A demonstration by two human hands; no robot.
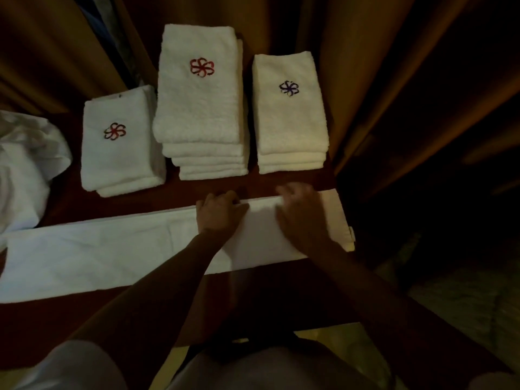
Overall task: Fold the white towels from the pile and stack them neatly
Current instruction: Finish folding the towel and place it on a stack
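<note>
A long white towel [112,254], already folded lengthwise into a band, lies across the near part of the dark red worktop [180,192]. Both hands rest on its right portion: the left hand [218,211] has fingers curled at the far edge, the right hand [298,212] is blurred, so its grip cannot be told. To fold well, align the long edges and smooth flat before bringing one end over.

Beyond sit three folded stacks: left stack [121,144], middle stack [201,99], right stack [289,111], just behind the hands. The unfolded pile [25,164] lies left. The towel's right end reaches the worktop's edge; free room is leftward.
</note>
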